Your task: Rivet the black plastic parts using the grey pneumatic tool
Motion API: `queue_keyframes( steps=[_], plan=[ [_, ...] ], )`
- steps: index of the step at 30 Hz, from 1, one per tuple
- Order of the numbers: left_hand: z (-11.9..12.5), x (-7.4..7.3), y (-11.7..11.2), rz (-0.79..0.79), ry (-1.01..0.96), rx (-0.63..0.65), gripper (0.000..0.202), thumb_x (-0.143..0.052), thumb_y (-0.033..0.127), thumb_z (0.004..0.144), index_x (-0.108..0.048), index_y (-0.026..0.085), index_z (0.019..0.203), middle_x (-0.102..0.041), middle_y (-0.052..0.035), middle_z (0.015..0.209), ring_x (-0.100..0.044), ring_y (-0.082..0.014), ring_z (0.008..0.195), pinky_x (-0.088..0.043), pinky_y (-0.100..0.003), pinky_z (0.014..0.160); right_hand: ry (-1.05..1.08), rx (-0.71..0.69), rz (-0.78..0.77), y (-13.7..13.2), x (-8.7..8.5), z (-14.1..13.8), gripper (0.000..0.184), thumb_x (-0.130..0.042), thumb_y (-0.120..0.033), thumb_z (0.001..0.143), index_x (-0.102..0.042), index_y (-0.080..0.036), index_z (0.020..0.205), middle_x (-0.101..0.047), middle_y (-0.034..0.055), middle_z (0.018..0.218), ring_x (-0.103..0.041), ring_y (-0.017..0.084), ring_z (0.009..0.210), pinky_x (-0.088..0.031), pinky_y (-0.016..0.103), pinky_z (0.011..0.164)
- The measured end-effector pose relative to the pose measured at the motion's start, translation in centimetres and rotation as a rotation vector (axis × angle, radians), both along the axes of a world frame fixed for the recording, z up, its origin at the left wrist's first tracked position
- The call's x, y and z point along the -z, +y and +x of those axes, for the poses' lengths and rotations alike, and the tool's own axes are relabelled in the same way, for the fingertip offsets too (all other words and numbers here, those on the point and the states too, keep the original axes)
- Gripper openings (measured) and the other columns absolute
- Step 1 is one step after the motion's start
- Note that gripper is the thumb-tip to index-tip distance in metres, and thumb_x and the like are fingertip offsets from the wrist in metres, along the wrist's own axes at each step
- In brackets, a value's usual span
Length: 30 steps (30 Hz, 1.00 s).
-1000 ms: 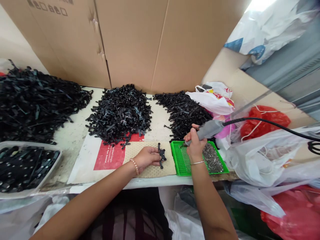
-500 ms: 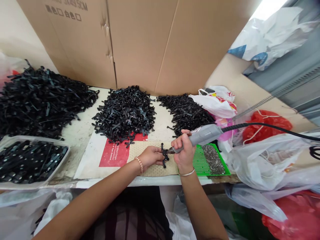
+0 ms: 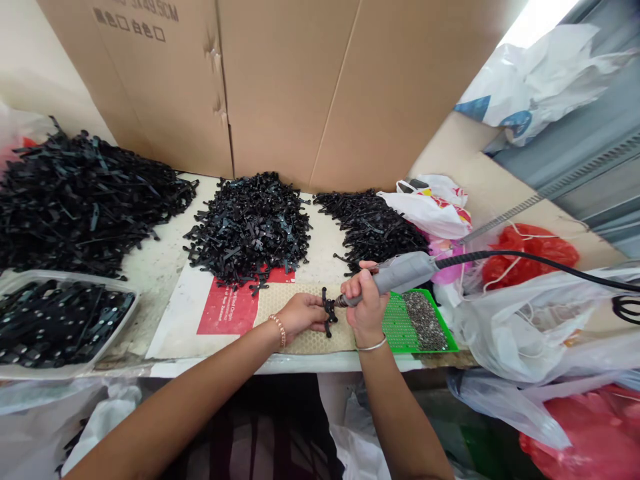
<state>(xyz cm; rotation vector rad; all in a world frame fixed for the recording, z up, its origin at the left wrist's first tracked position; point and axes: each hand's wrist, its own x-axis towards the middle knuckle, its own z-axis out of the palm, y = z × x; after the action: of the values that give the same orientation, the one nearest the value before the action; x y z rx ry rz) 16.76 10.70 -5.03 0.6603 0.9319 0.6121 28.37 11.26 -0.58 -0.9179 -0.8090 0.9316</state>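
Observation:
Between the fingers of my left hand (image 3: 301, 319) is a small black branched plastic part (image 3: 330, 312), held over a beige textured mat (image 3: 295, 341). My right hand (image 3: 367, 301) is wrapped round a grey electric screwdriver (image 3: 405, 272), tilted with its tip down to the left. The tip meets the black part; whether a screw sits under it is too small to tell. Just right of my right hand lies a green screw tray (image 3: 400, 327) with many small metal screws (image 3: 425, 321) heaped on its right side.
Heaps of black parts stand at the left (image 3: 85, 200), middle (image 3: 253, 227) and right (image 3: 373, 223). A clear plastic tub (image 3: 131, 310) holds more. Behind rises a cardboard box (image 3: 280, 87). A black cable (image 3: 530, 259) runs right over plastic bags (image 3: 530, 327).
Both hands, the black part and the screwdriver stay almost in place. The screwdriver's rear end has dipped slightly and shifted a little left, and the view has moved slightly.

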Motion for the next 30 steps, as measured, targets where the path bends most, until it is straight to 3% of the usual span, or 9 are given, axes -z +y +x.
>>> queue_keyframes(
  steps=[9,14,17,19,21,24,26,30],
  plan=[
    [0.0,-0.2,0.1,-0.003,-0.004,0.011,0.014,-0.072,0.007,0.058,-0.066,0.011,0.069,-0.065,-0.002,0.066,-0.061,-0.0113,0.062,-0.053,-0.023,0.062,0.022,-0.025,0.016,-0.3,0.5,-0.1,0.032,-0.07,-0.041,0.073,-0.051,-0.022,0.09,-0.037,-0.0122,0.045,-0.033,0.007,0.038,-0.035,0.021,0.044],
    [0.0,-0.3,0.0,-0.018,-0.017,0.007,0.014,-0.071,0.006,0.059,-0.068,0.011,0.072,-0.068,-0.0028,0.069,-0.064,-0.0121,0.064,-0.054,-0.022,0.062,-0.052,-0.027,0.034,-0.7,-0.1,0.5,0.03,-0.068,-0.042,0.076,-0.052,-0.022,0.092,-0.036,-0.0116,0.048,-0.035,0.008,0.04,-0.038,0.022,0.046],
    [0.0,-0.3,0.0,-0.032,-0.023,0.011,0.015,-0.072,0.005,0.06,-0.069,0.012,0.073,-0.07,-0.0043,0.071,-0.066,-0.0131,0.067,-0.054,-0.021,0.062,-0.16,-0.072,0.052,-1.1,-0.9,2.4,0.033,-0.068,-0.04,0.079,-0.053,-0.024,0.103,-0.043,-0.0096,0.053,-0.043,0.01,0.046,-0.046,0.026,0.055],
    [0.1,-0.2,0.0,-0.034,-0.026,0.011,0.015,-0.072,0.004,0.06,-0.069,0.011,0.073,-0.07,-0.0049,0.072,-0.066,-0.0134,0.067,-0.054,-0.021,0.062,-0.255,-0.12,0.062,-1.5,-1.0,4.2,0.044,-0.069,-0.039,0.079,-0.051,-0.025,0.116,-0.056,-0.0051,0.066,-0.055,0.014,0.061,-0.051,0.033,0.07],
    [0.1,-0.1,0.0,-0.03,-0.023,0.006,0.016,-0.074,0.005,0.06,-0.069,0.011,0.074,-0.07,-0.0056,0.073,-0.067,-0.0141,0.068,-0.054,-0.022,0.063,-0.36,-0.166,0.043,-1.9,-0.6,6.2,0.059,-0.07,-0.04,0.077,-0.045,-0.026,0.128,-0.065,0.0019,0.091,-0.062,0.02,0.088,-0.049,0.04,0.09],
    [0.1,0.1,-0.1,-0.023,-0.009,-0.003,0.02,-0.076,0.007,0.06,-0.07,0.011,0.078,-0.071,-0.0069,0.076,-0.068,-0.0156,0.071,-0.055,-0.023,0.063,-0.498,-0.249,-0.091,-2.6,1.0,8.7,0.067,-0.073,-0.039,0.075,-0.042,-0.028,0.134,-0.059,0.0074,0.123,-0.053,0.024,0.118,-0.04,0.044,0.104],
    [0.0,0.2,-0.1,-0.021,0.005,-0.005,0.021,-0.075,0.007,0.061,-0.07,0.011,0.08,-0.072,-0.0072,0.077,-0.068,-0.0158,0.072,-0.055,-0.022,0.062,-0.539,-0.326,-0.217,-3.1,2.3,9.7,0.061,-0.074,-0.04,0.075,-0.049,-0.026,0.129,-0.059,0.0084,0.126,-0.055,0.024,0.117,-0.043,0.043,0.102],
    [0.0,0.2,-0.1,-0.007,0.007,0.011,0.019,-0.071,0.005,0.064,-0.07,0.011,0.081,-0.072,-0.0071,0.077,-0.069,-0.0153,0.073,-0.054,-0.02,0.062,-0.53,-0.383,-0.372,-3.4,3.9,10.6,0.044,-0.068,-0.047,0.079,-0.063,-0.018,0.111,-0.07,0.0104,0.103,-0.066,0.023,0.092,-0.052,0.042,0.09]
  ],
)
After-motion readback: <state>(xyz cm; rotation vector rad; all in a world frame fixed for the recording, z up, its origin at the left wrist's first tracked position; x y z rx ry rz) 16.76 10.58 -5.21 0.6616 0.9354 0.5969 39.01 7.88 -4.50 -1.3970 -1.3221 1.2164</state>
